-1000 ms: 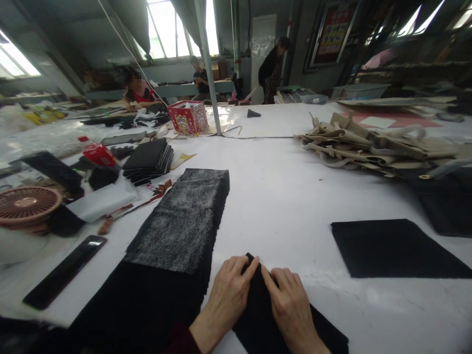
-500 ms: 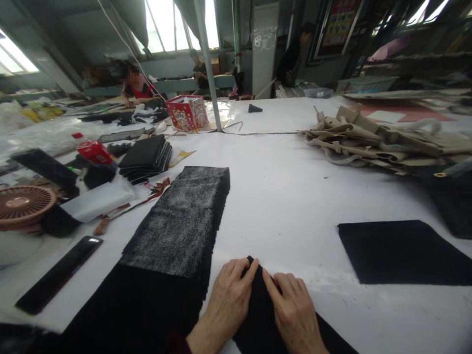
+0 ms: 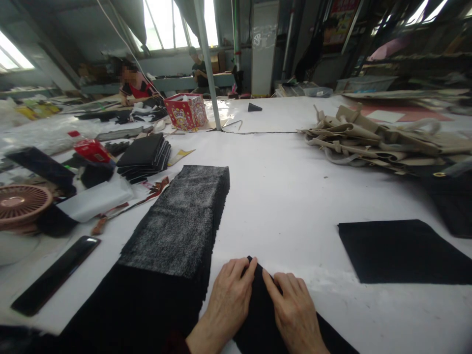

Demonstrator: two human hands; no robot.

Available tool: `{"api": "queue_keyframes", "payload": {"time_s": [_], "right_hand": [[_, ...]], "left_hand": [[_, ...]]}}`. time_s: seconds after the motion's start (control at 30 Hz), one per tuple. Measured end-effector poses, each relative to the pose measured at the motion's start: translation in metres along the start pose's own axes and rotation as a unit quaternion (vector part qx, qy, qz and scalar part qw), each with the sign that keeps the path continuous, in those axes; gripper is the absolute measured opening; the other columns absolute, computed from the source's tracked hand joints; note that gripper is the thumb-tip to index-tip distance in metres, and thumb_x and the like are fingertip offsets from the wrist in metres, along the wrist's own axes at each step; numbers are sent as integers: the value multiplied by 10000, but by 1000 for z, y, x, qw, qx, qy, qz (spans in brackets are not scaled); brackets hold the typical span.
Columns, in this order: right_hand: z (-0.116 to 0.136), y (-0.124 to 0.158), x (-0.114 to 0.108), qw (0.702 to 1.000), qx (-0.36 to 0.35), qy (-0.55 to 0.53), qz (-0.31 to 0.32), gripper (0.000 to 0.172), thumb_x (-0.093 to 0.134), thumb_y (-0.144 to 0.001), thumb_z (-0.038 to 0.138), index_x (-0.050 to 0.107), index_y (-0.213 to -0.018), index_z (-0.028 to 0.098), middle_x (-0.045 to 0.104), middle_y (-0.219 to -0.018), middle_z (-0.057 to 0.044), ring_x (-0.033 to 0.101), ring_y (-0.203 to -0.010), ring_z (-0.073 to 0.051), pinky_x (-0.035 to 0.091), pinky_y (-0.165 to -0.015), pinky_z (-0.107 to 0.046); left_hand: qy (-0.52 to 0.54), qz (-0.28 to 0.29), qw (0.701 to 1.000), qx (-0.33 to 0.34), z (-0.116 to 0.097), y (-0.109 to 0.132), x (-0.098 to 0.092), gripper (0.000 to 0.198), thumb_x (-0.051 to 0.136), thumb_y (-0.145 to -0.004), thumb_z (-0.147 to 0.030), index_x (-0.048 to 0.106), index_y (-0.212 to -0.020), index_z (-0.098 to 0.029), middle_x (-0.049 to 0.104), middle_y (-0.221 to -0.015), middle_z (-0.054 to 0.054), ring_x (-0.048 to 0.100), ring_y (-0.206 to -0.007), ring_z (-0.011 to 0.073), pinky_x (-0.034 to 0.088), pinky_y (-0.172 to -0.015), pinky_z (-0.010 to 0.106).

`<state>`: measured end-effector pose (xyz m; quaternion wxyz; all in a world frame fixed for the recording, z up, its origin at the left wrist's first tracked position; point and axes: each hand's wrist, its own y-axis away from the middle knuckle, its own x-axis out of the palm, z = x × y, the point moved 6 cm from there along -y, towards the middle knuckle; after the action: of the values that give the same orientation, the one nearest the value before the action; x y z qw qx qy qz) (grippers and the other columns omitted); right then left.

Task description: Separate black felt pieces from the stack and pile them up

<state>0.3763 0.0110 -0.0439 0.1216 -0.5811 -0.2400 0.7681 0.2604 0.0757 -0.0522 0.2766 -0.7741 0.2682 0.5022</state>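
Both my hands rest on a black fabric piece [image 3: 258,314] lying at the near edge of the white table [image 3: 287,196]. My left hand [image 3: 228,300] has its fingers curled together on the left side of the piece's far corner. My right hand [image 3: 293,307] presses on the right side of that corner, fingers close together. The fingertips of both hands meet at the corner and grip its edges. A long thick stack of black and grey fabric [image 3: 180,226] lies just left of my left hand.
A flat black fabric sheet [image 3: 401,250] lies to the right, with a heap of beige bags [image 3: 372,140] beyond it. On the left are a phone [image 3: 55,275], a brown fan [image 3: 22,204], folded black pieces [image 3: 145,155] and a red box [image 3: 186,112]. People sit at the far tables.
My hands stay on the fabric corner with almost no movement. The view has shifted slightly, and a standing person at the back has moved to the right.
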Motion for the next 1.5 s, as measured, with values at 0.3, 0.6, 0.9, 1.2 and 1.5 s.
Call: {"api": "queue_keyframes", "payload": {"time_s": [0.3,0.6,0.9,1.2,1.5], "right_hand": [[-1,0,0,1000,4,0,5,395,324,-959,38,558,-1272,96,537,-890,-82,463,-813,-219,361,-721,-376],[0,1,2,999,22,21,31,405,358,-937,36,553,-1279,129,544,-891,-80,475,-816,-230,376,-734,-383],[-13,8,-4,998,46,-42,27,374,356,-977,76,555,-1280,169,532,-917,-74,483,-853,-213,411,-749,-358],[-28,32,-21,998,21,-62,17,344,357,-988,82,579,-1245,131,517,-904,-75,479,-847,-204,437,-752,-354],[-32,43,-29,998,19,-64,18,331,374,-972,66,597,-1211,119,519,-889,-73,473,-828,-198,438,-755,-346]], "left_hand": [[-23,2,1000,-10,0,-3,-2,495,419,-943,-80,409,-1431,-157,542,-1202,106,514,-1067,233,481,-946,411],[-90,-38,994,43,-15,-9,-27,503,416,-908,-60,453,-1402,-150,532,-1351,102,486,-1187,260,404,-1041,443],[-130,54,985,100,-23,-8,-8,538,441,-847,-36,463,-1379,-114,558,-1300,98,468,-1230,262,318,-1121,402],[-187,67,972,129,-33,-5,-5,554,430,-858,-42,403,-1409,-86,534,-1278,131,458,-1218,258,317,-1106,393],[-194,70,969,138,-38,-6,-3,682,422,-838,-21,291,-1489,-180,531,-1230,110,478,-1180,248,376,-1038,393]]}}
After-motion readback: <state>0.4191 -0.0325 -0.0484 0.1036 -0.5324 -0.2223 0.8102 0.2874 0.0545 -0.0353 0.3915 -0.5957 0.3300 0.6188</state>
